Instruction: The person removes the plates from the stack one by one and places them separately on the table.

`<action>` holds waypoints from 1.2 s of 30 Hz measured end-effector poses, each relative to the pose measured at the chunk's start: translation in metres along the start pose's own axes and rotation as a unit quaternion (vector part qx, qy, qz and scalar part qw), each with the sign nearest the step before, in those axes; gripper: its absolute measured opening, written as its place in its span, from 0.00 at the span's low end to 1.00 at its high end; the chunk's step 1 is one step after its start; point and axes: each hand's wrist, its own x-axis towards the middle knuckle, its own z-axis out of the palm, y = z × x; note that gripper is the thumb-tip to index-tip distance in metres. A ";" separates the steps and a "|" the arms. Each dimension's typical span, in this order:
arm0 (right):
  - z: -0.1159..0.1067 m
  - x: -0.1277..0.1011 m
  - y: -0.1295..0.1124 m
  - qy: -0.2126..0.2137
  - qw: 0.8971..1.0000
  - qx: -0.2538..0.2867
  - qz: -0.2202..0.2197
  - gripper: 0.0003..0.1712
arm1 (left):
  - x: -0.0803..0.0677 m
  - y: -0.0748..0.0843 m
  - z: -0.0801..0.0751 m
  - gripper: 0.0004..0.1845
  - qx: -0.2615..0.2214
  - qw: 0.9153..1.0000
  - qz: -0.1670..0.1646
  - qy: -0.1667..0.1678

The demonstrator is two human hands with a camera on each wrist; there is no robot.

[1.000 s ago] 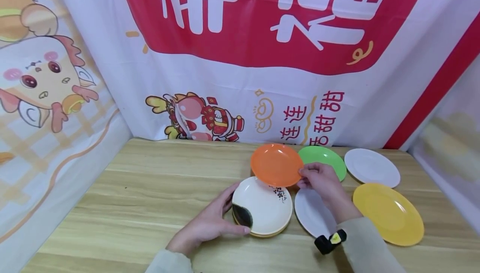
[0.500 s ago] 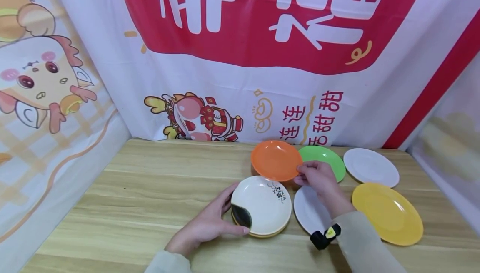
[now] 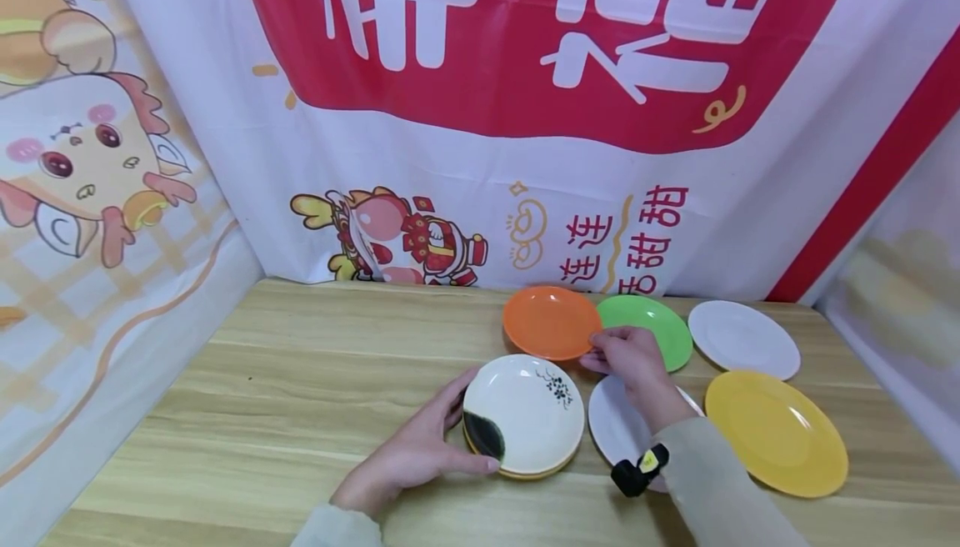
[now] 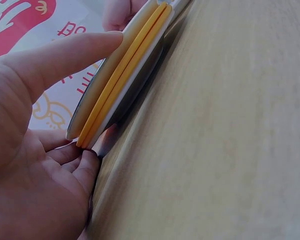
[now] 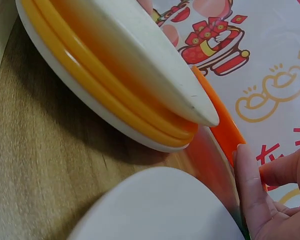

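Observation:
In the head view a white plate (image 3: 525, 414) with a dark patch and a black flower print tops a stack. Yellow plates (image 4: 122, 75) and another white one show beneath it in the left wrist view. My left hand (image 3: 420, 447) holds the stack from its left side, thumb at the near rim and fingers round the far side. Behind the stack is an orange plate (image 3: 551, 323), low over the table. My right hand (image 3: 628, 359) pinches its right rim between thumb and fingers (image 5: 247, 175).
A green plate (image 3: 652, 326) lies right of the orange one, with a white plate (image 3: 742, 338) farther right. A yellow plate (image 3: 776, 434) lies at the right, and another white plate (image 3: 618, 426) lies partly under my right forearm. A printed cloth (image 3: 480, 155) hangs behind the table (image 3: 262, 422).
The orange plate has moved back and down, from overlapping the stack to just behind it. My right hand has shifted slightly left with it; the left hand holds its place.

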 end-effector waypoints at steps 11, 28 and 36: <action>0.008 0.001 0.000 0.011 1.000 -0.022 0.019 0.24 | 0.001 -0.002 0.001 0.63 -0.003 1.000 0.007 -0.003; 0.012 0.005 0.002 0.049 0.993 -0.103 -0.007 0.20 | 0.001 -0.001 0.004 0.63 -0.007 1.000 0.011 -0.001; 0.010 0.008 0.006 0.054 0.991 -0.125 -0.014 0.17 | 0.001 -0.001 0.005 0.64 0.004 1.000 0.010 -0.003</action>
